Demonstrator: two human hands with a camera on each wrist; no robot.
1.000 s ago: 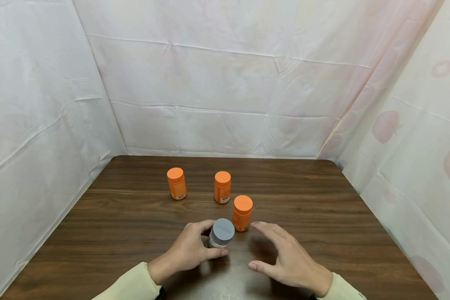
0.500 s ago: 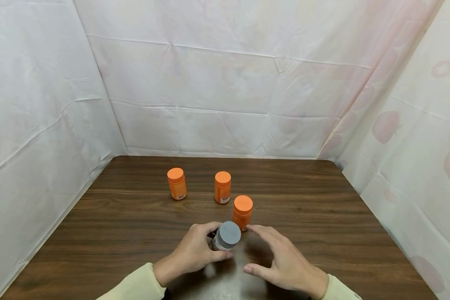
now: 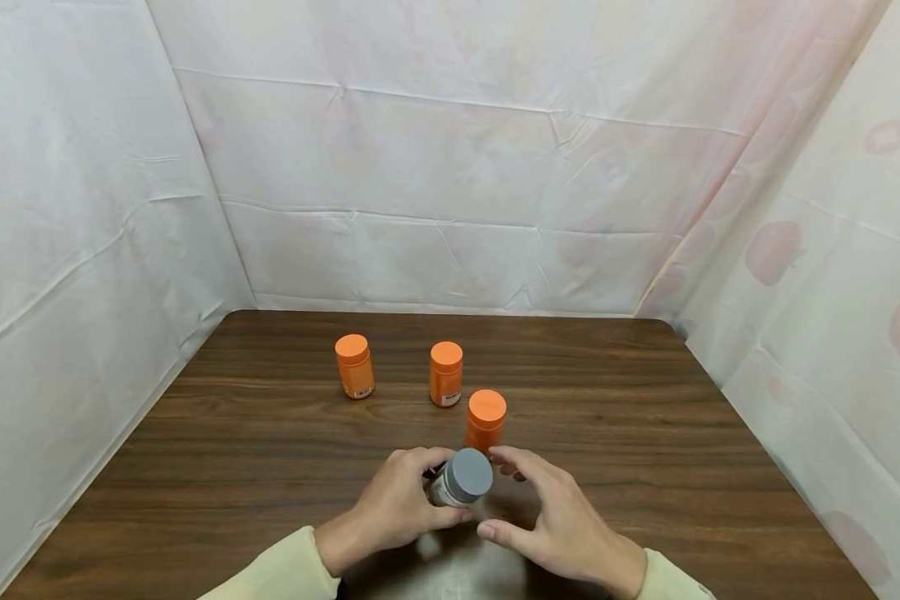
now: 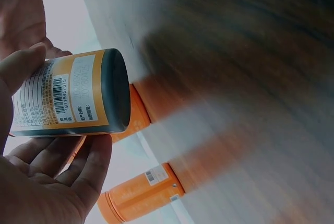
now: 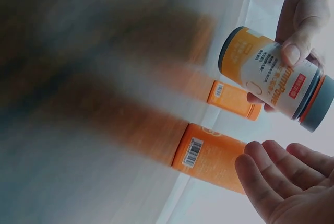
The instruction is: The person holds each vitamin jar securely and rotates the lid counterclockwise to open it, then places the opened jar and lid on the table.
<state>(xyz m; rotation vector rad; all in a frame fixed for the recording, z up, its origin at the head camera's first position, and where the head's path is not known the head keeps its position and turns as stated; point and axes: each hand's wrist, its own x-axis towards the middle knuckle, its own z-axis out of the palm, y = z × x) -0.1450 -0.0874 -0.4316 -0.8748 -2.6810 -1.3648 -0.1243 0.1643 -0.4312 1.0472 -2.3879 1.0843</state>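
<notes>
Grey jar (image 3: 463, 477) tipped over in the left hand (image 3: 396, 507)

In my head view, the left hand has its thumb and fingers round the grey jar, above my side of the brown table (image 3: 607, 383). The jar leans, with its lid (image 3: 471, 472) to the right. The right hand (image 3: 566, 525) is just beside it. That hand is spread wide like a big C and holds nothing. Three orange jars stand on the table: the left one (image 3: 356, 367), the middle one (image 3: 446, 375) and the near one (image 3: 485, 417), which is right behind the lid. Pale cloth (image 3: 435, 158) hangs at the back.

In my left wrist view, the thumb is on one side of the jar and the fingers are on the other. I can see a barcode (image 4: 60, 97) on it. Its dark bottom is up off the table. Two orange jars show behind, one mostly hidden.

In my right wrist view, the right hand's fingers are loose and a bit bent. An orange jar is behind the fingertips, and I cannot tell if they touch. The left thumb presses the jar's side, near a red patch (image 5: 297, 85).
</notes>
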